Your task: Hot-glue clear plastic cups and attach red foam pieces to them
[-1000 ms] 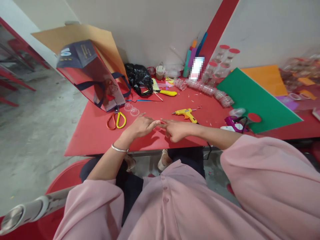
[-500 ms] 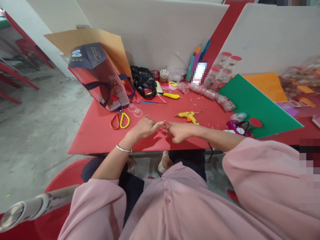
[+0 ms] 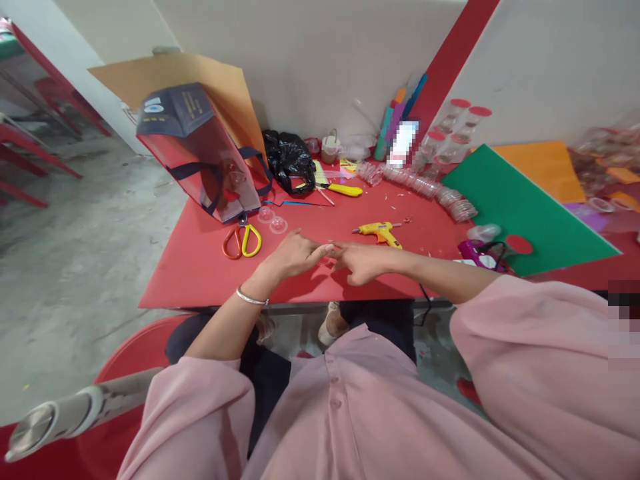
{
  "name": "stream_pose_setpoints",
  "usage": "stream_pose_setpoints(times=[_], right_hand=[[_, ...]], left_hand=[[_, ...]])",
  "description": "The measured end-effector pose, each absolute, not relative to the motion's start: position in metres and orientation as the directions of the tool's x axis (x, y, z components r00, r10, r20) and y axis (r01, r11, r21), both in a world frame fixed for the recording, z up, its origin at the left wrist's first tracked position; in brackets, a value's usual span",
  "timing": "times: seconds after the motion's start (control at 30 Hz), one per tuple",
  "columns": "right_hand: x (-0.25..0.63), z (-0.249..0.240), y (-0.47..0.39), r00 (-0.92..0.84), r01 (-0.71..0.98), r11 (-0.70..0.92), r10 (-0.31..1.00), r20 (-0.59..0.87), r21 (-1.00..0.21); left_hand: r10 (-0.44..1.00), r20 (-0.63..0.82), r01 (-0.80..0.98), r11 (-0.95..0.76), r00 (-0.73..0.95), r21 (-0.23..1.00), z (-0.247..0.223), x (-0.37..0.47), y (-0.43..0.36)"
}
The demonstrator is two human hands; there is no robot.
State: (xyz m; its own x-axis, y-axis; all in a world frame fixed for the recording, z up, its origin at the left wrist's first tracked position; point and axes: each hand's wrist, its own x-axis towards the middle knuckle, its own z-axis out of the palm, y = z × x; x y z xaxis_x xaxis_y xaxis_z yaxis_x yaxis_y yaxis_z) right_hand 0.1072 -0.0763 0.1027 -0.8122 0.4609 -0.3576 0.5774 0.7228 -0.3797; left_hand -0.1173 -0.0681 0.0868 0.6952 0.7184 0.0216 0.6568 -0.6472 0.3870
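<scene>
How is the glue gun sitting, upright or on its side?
On its side: the yellow glue gun lies flat on the red table beyond the right hand, nozzle pointing left.

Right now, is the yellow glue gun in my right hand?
No, the yellow glue gun lies on the red table, beyond your right hand and apart from its fingers.

Two hands [image 3: 295,257], one bangle [image 3: 253,297], one glue gun [image 3: 381,231], one pair of scissors [image 3: 244,241], one yellow-handled tool [image 3: 346,191], two clear domes [image 3: 279,225], one black plastic bag [image 3: 290,163], one carrier bag [image 3: 200,150], one green board [image 3: 525,210], and perhaps four clear jars [image 3: 471,125], blurred and overlapping.
</scene>
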Motion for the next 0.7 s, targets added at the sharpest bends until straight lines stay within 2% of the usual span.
stream_pose_setpoints(times=[0.2,0.5,0.7], right_hand=[[0.111,0.095,-0.076,-0.825,0.565,0.727,0.515,-0.234,-0.391],[0.112,0.089,-0.072,-0.838,0.545,0.737,0.495,-0.229,-0.399],[0.11,0.091,-0.076,-0.834,0.552,0.773,0.506,-0.219,-0.314]], left_hand=[[0.727,0.041,0.664,-0.648,0.686,0.373,0.084,-0.117,-0.069],[0.731,0.065,0.681,-0.66,0.679,0.317,0.066,-0.122,-0.062],[0.78,0.053,0.748,-0.615,0.624,0.25,0.06,-0.121,-0.068]])
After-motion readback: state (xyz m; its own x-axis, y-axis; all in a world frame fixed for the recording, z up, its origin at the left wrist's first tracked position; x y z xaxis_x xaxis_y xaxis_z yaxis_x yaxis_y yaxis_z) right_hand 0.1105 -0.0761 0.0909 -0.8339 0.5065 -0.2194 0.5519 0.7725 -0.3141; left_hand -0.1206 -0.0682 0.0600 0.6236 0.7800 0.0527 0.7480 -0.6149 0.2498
